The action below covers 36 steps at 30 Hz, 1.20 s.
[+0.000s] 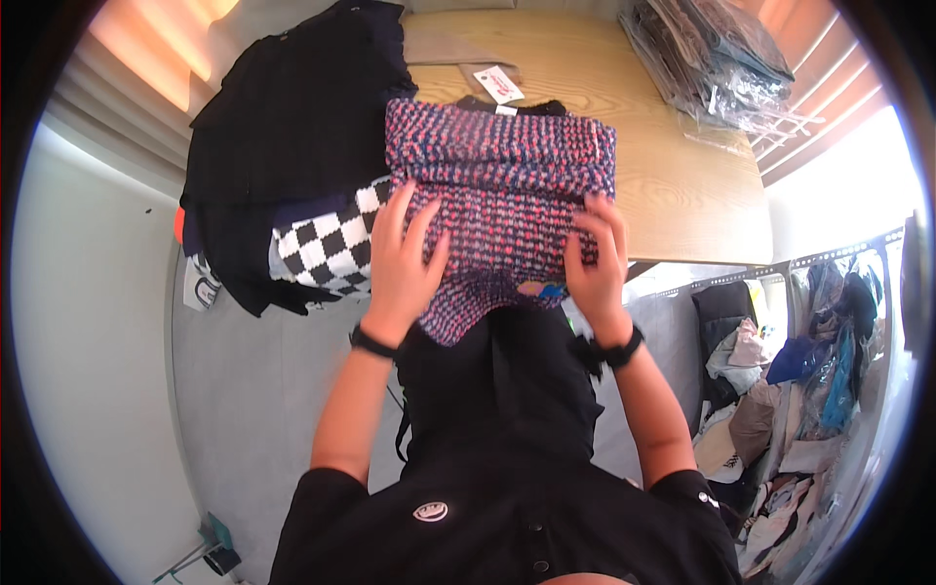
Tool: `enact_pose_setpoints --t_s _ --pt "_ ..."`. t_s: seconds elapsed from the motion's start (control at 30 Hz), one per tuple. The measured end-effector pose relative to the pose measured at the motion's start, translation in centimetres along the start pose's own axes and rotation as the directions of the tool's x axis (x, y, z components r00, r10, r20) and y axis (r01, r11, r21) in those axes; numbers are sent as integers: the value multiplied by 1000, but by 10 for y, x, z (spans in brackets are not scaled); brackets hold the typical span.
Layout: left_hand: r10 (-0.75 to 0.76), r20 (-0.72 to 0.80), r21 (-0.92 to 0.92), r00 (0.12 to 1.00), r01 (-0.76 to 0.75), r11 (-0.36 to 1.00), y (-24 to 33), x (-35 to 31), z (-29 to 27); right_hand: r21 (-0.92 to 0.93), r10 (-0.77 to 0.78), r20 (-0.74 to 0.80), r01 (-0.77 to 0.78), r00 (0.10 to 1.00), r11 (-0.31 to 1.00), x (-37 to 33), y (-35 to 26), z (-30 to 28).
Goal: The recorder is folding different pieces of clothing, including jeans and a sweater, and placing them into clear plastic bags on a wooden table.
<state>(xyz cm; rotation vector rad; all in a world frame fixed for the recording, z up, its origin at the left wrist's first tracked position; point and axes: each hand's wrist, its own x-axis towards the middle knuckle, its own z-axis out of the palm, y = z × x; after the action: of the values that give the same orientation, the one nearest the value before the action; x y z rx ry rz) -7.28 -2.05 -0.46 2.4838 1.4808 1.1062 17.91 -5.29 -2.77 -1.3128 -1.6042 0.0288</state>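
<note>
A chunky knit sweater (502, 210) in pink, navy and white lies in front of me, folded into a rough rectangle. Its lower part hangs over the table's front edge, with a small coloured patch near the bottom. My left hand (402, 261) rests on its left side, fingers spread over the knit. On the right edge lies my right hand (599, 268), its fingers apart and slightly bent against the fabric. A white hang tag (498, 85) sticks out beyond the dark collar (517, 106).
Black garments (292, 117) are heaped on the left, beside a black-and-white checkered cloth (327, 242). Bagged folded clothes (717, 58) stand at the back right of the wooden table (697, 200). A rack (780, 380) crammed with clothes is at lower right.
</note>
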Motion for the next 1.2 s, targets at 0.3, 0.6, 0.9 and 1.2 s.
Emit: enact_pose_setpoints --t_s 0.3,0.6,0.9,1.2 --pt "-571 60 -451 819 532 716 21 -113 4 479 688 407 -782 601 399 -122 19 -15" --pt "-652 281 -682 704 624 381 -7 -127 -15 59 467 860 -950 205 308 -103 34 -44" --pt "-581 285 -774 763 540 330 23 -105 -84 586 -55 810 -810 584 26 -80 19 -120" --pt "-280 455 -252 846 424 870 34 -91 -90 284 389 855 -937 344 204 -99 0 -68"
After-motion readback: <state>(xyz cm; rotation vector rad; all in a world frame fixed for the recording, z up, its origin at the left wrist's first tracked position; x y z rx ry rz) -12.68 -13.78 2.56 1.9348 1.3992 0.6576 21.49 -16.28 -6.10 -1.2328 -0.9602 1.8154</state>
